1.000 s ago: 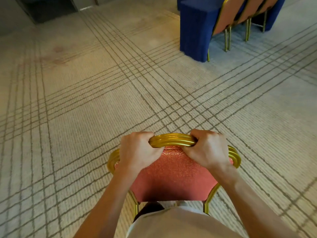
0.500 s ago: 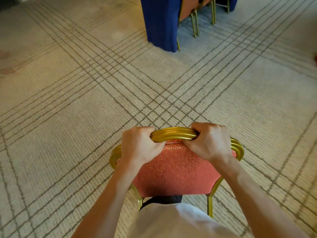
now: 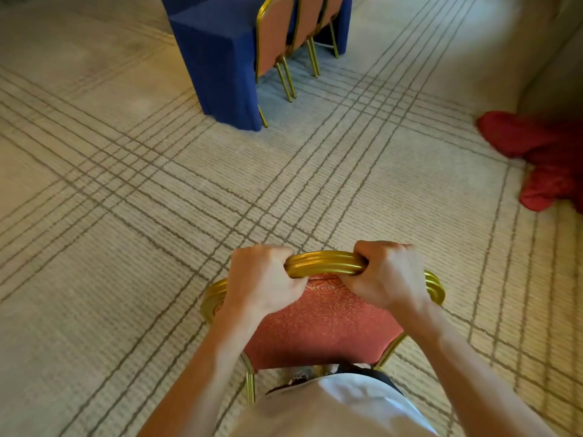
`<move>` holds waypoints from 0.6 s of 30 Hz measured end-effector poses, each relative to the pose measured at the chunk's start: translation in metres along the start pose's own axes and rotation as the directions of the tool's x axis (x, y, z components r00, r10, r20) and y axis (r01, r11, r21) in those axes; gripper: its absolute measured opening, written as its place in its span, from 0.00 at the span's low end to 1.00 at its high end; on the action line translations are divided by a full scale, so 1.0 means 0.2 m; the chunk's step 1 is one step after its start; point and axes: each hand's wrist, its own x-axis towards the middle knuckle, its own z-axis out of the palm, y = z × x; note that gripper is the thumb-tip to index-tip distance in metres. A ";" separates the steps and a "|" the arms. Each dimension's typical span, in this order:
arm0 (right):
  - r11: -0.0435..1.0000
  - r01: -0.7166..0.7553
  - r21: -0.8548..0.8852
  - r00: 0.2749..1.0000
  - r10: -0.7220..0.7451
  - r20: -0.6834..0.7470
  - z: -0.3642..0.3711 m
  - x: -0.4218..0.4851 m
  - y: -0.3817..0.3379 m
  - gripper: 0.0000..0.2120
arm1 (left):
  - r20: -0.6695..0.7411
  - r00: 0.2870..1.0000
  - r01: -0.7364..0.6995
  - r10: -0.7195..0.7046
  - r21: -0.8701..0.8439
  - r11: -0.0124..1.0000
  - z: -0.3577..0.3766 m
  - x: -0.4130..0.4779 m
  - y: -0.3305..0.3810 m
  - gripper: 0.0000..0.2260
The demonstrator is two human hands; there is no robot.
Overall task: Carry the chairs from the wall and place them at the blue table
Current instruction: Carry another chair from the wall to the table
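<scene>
2 hands clamp the top rail of a gold-framed banquet chair with a salmon-red patterned fabric back (image 3: 318, 323). The left hand (image 3: 262, 279) and the right hand (image 3: 383, 272) sit side by side on the curved rail. Their fingers curl over its far side and their thumbs press in beneath it, leaving a short stretch of bare metal between them. The rail is shiny gold metal, moulded in parallel ridges that follow the rounded top of the back. The cloth below it carries a raised swirl and rose weave, and the back narrows downward to thin gold legs. This chair is low in the middle of the view, just in front of the person's white shirt (image 3: 331, 411) and well apart from the table. Whether its feet touch the floor cannot be told.

At the top stands a box-shaped table draped to the floor in deep blue cloth (image 3: 217, 58). 3 matching gold-framed chairs (image 3: 274, 36) are tucked in a row along its right side, with slim gold legs on the floor. The beige ribbed carpet (image 3: 126, 216) is crossed by bands of thin grey-brown lines. A crumpled red cloth (image 3: 542, 159) lies on it at the right edge.
</scene>
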 end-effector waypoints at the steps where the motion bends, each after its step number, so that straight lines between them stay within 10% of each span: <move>1: 1.000 -0.007 0.002 1.000 0.007 -0.011 0.01 0.04 0.02 0.19 | -0.008 1.000 -0.009 0.009 -0.003 1.000 0.02 0.05 -0.01 0.16; 18: 0.997 -0.010 0.080 1.000 0.011 -0.012 0.32 1.17 0.67 0.21 | -0.014 0.996 -0.092 0.092 -0.026 0.995 0.48 1.34 -0.22 0.16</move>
